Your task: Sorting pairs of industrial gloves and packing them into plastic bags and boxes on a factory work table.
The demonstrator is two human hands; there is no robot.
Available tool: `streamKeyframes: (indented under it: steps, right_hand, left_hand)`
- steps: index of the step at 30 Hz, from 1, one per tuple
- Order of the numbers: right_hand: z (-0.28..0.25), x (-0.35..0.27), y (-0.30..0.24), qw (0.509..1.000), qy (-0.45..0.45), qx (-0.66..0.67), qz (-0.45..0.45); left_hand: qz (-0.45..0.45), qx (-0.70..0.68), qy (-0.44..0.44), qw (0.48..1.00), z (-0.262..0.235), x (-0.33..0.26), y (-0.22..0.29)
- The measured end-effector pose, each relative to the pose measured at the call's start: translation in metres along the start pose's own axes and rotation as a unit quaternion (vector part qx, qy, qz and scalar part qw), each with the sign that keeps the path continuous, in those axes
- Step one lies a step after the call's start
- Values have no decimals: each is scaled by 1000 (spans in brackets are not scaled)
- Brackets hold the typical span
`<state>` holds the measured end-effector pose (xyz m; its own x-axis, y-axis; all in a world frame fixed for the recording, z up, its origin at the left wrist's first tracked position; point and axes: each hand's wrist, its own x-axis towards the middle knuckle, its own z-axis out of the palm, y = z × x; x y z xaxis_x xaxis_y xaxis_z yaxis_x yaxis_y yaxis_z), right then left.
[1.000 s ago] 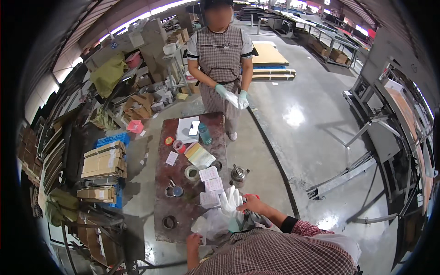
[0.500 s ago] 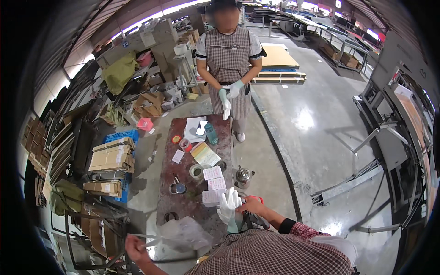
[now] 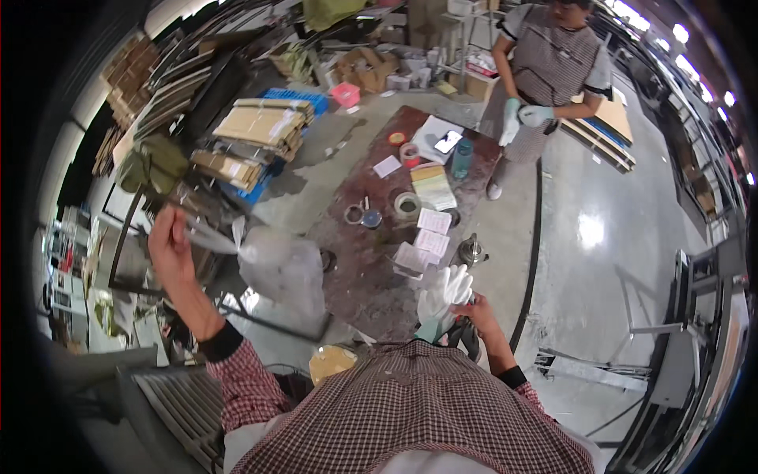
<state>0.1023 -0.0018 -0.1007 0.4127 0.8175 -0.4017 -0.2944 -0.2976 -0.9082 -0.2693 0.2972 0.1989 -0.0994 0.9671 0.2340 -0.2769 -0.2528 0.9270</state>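
Note:
My left hand [image 3: 173, 245] is raised on the left, its fingers closed around the stretched top of a clear plastic bag [image 3: 283, 268]. The bag hangs bulging by the table's near left side; its contents are blurred. At the near right end of the dark red table [image 3: 359, 292], my right hand [image 3: 479, 314] has its fingers bent against a pair of white gloves [image 3: 444, 294] with green cuffs. The gloves' fingers point up and away from me. Part of my right fingers' grip is hidden behind them.
On the table are pink-white paper slips [image 3: 432, 231], tape rolls [image 3: 407, 205], a colour chart [image 3: 434, 187] and a green bottle [image 3: 462, 158]. A metal kettle [image 3: 471, 251] stands right of it. Beyond, a gloved co-worker [image 3: 553, 63] stands. Cardboard stacks [image 3: 260, 126] lie left.
My left hand has lifted and pulled the plastic bag up and left, off the table's corner. My view has turned, so the table and co-worker appear further right. My right hand stays by the gloves.

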Motion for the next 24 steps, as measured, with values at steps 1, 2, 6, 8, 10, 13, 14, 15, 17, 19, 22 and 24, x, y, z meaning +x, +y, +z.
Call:
streamKeyframes:
  steps: [1,2,6,8,10,13,14,15,17,19,22,24]
  right_hand:
    - [5,-5,-6,1000,-2,26,13]
    - [6,-4,-2,1000,-19,1,5]
    - [15,-11,-7,999,-29,-5,34]
    - [17,-12,-9,998,-19,-6,55]
    - [20,-14,-8,999,-14,6,50]
    - [19,-14,3,998,4,33,56]
    - [18,-14,4,996,12,33,76]
    - [18,-13,6,995,21,34,96]
    - [17,-15,8,991,28,19,132]
    - [23,-15,8,987,24,49,149]
    - [27,-17,11,984,48,42,164]
    - [32,-19,12,981,71,55,173]
  left_hand:
    - [-5,-1,-41,999,-12,13,3]
    - [-3,7,-26,1000,-4,17,3]
    - [-26,39,-70,996,10,51,-6]
    - [-31,49,-73,996,22,71,-21]
    - [-37,61,-80,994,32,91,-41]
    - [-62,98,-92,989,46,118,-78]
    - [-66,104,-87,989,53,125,-92]
    - [-70,110,-83,988,60,133,-107]
    - [-101,118,-77,985,63,155,-134]
    - [-74,123,-89,986,67,176,-156]
    - [-110,170,-111,973,97,193,-201]
    - [-64,234,-153,958,104,208,-236]
